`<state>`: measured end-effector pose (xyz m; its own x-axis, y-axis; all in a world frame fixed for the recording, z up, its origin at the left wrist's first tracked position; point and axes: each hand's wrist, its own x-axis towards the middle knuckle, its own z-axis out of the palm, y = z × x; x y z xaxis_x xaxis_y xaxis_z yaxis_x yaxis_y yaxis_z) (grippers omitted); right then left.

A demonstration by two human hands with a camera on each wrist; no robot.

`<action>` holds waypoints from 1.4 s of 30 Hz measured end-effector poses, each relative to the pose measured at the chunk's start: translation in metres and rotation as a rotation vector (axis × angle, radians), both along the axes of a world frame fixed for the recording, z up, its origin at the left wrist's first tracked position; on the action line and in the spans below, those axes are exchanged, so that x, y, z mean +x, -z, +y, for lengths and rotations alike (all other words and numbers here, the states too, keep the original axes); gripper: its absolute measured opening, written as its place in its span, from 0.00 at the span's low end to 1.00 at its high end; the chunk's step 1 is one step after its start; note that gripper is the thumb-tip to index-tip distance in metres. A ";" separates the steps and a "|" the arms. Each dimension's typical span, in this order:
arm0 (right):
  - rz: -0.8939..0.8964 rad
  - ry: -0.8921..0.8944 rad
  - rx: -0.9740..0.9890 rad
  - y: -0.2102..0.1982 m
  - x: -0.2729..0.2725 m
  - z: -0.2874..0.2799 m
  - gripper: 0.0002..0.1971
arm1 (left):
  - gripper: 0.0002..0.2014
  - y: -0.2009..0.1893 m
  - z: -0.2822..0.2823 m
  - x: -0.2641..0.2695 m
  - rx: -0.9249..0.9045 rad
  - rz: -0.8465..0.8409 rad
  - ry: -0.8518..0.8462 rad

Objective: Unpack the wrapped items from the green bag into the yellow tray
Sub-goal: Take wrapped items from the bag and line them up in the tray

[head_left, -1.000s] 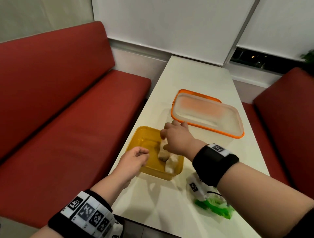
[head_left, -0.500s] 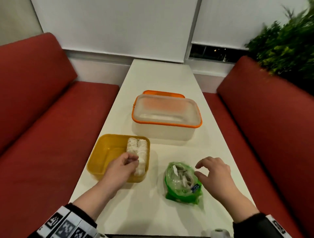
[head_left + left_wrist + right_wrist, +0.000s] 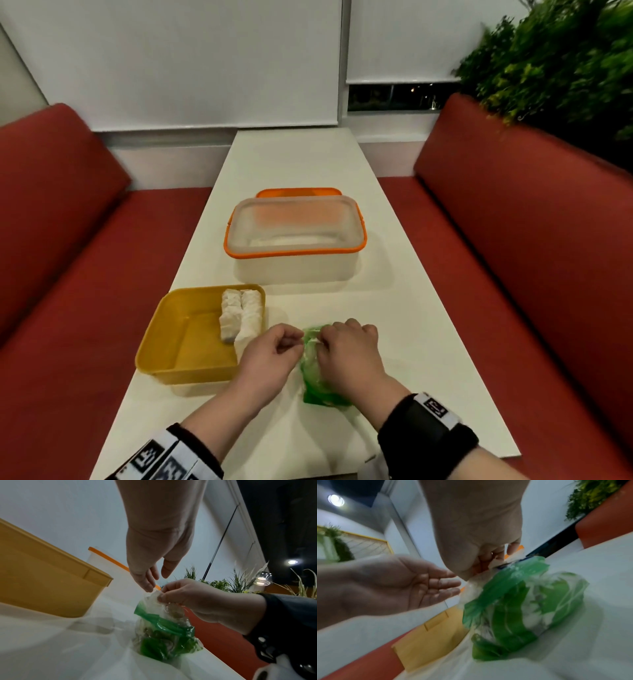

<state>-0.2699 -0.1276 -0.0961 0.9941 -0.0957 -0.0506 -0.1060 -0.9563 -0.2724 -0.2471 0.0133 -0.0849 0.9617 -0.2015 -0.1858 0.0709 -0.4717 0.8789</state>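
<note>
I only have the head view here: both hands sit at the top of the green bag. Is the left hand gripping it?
Observer: No. In the right wrist view the left hand lies open, fingers nearly straight, tips at the clear top edge of the green bag.
Operator: And the right hand?
Observer: The left wrist view shows the right hand pinching that clear edge.
Operator: Anything inside?
Observer: Pale shapes show through the plastic; their count is unclear.

Bare forearms, black wristbands (image 3: 426,433), white square-patterned marker tags (image 3: 435,407)
</note>
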 end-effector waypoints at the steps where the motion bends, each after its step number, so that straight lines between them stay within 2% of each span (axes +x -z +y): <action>1: -0.024 0.017 0.052 -0.002 -0.001 -0.004 0.13 | 0.09 0.000 0.001 -0.001 -0.021 0.005 -0.012; 4: -0.077 0.047 0.209 -0.012 -0.007 -0.018 0.11 | 0.17 0.000 0.003 -0.007 -0.126 -0.005 0.011; 7: -0.092 -0.048 0.385 -0.029 -0.015 -0.031 0.07 | 0.27 -0.005 -0.006 -0.017 -0.214 0.036 0.134; 8: -0.069 -0.095 0.462 -0.036 -0.017 -0.032 0.06 | 0.27 -0.005 -0.010 -0.019 -0.204 0.051 0.167; 10: -0.024 -0.164 0.631 -0.048 -0.021 -0.033 0.05 | 0.18 -0.006 -0.018 -0.021 -0.180 0.063 0.173; 12: -0.037 -0.173 0.744 -0.053 -0.022 -0.033 0.06 | 0.10 -0.009 -0.025 -0.024 -0.249 0.108 0.117; 13: -0.085 -0.151 0.741 -0.052 -0.021 -0.036 0.06 | 0.09 -0.011 -0.029 -0.025 -0.310 0.149 0.070; 16: -0.183 -0.071 0.496 -0.041 -0.016 -0.051 0.06 | 0.09 -0.016 -0.034 -0.028 -0.481 0.247 -0.140; 19: -0.006 -0.100 0.124 -0.027 -0.019 -0.056 0.12 | 0.08 -0.017 -0.032 -0.031 -0.517 0.289 -0.245; 21: 0.055 -0.102 -0.012 -0.018 -0.021 -0.052 0.15 | 0.08 -0.017 -0.029 -0.036 -0.507 0.316 -0.254; 28: -0.069 -0.112 -0.179 -0.002 -0.019 -0.038 0.15 | 0.08 -0.023 -0.014 -0.040 -0.505 0.379 -0.269; 33: -0.024 -0.111 -0.228 0.005 -0.015 -0.029 0.12 | 0.11 -0.022 -0.003 -0.035 -0.466 0.387 -0.242; 37: -0.012 -0.021 -0.037 0.001 -0.013 -0.029 0.10 | 0.11 -0.021 0.003 -0.026 -0.448 0.412 -0.145; 39: -0.032 0.068 0.174 -0.003 -0.014 -0.032 0.04 | 0.09 -0.021 0.004 -0.022 -0.439 0.415 -0.103; 42: -0.057 0.181 0.532 -0.008 -0.016 -0.039 0.07 | 0.08 -0.016 0.002 -0.015 -0.452 0.430 -0.093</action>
